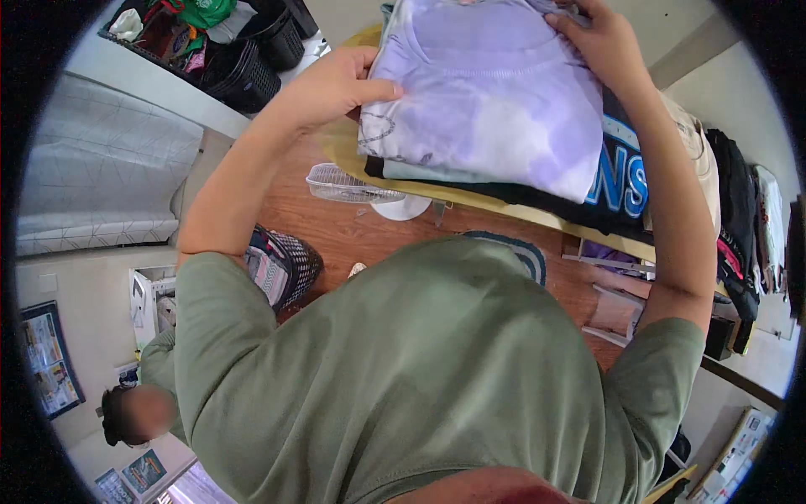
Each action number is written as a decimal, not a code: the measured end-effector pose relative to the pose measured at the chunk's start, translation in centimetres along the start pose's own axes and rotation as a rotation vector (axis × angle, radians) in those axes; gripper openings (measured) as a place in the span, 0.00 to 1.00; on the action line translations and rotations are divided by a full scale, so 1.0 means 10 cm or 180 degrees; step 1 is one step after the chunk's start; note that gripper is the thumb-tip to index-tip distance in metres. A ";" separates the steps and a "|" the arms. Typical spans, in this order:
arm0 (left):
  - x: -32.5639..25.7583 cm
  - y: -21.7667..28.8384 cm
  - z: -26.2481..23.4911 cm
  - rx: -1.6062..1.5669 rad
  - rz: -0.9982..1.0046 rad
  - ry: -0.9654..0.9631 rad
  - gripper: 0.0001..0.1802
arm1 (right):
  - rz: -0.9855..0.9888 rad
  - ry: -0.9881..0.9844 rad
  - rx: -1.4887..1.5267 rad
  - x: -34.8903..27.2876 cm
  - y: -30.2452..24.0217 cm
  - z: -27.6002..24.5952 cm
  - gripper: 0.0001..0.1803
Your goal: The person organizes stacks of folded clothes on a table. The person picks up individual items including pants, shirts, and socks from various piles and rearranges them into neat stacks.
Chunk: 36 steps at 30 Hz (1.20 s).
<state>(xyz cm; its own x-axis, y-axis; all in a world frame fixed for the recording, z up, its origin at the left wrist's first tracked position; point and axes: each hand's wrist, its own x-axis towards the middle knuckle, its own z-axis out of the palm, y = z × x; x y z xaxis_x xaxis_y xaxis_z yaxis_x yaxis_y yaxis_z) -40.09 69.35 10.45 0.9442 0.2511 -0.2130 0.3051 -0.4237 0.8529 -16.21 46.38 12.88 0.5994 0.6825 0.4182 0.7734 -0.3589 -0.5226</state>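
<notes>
Gripping the folded lilac tie-dye cotton shirt [495, 92], left hand [340, 84] pinches its left edge, thumb on top; right hand [600, 42] clamps the far right corner, fingers curled. Shirt lies atop a stack: black shirt with blue lettering [617, 189] beneath, on the yellow-edged bench [470, 202]. Upper left, black plastic mesh baskets [243, 71] hold jumbled coloured clothes. White wire fan [353, 186] stands on the wooden floor.

A white fan [353, 185] lies on the brown wooden floor [378, 235] in the middle of the frame. Black baskets [252, 71] full of colourful things sit at the upper left. Dark clothes [739, 227] hang at the right edge. A round rug [525, 252] peeks out near the middle.
</notes>
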 end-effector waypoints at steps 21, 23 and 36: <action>-0.10 0.00 0.64 0.2775 0.3361 0.1759 0.23 | 0.0217 -0.1034 -0.0227 0.34 0.37 0.51 0.29; -0.34 -0.12 0.71 0.2970 0.3804 0.1917 0.25 | 0.0378 -0.0953 -0.0176 0.33 0.33 0.49 0.29; -0.37 -0.10 0.30 0.2929 0.3456 0.1159 0.19 | 0.0708 -0.1028 0.0053 0.27 0.07 0.34 0.28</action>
<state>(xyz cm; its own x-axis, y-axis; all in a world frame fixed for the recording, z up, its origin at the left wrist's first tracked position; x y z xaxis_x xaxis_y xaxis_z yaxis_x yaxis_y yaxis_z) -43.47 66.21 8.93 0.7165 -0.4040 0.5687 -0.4172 -0.9015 -0.1149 -14.80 50.15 11.11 0.6542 0.7553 0.0394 0.6268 -0.5122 -0.5872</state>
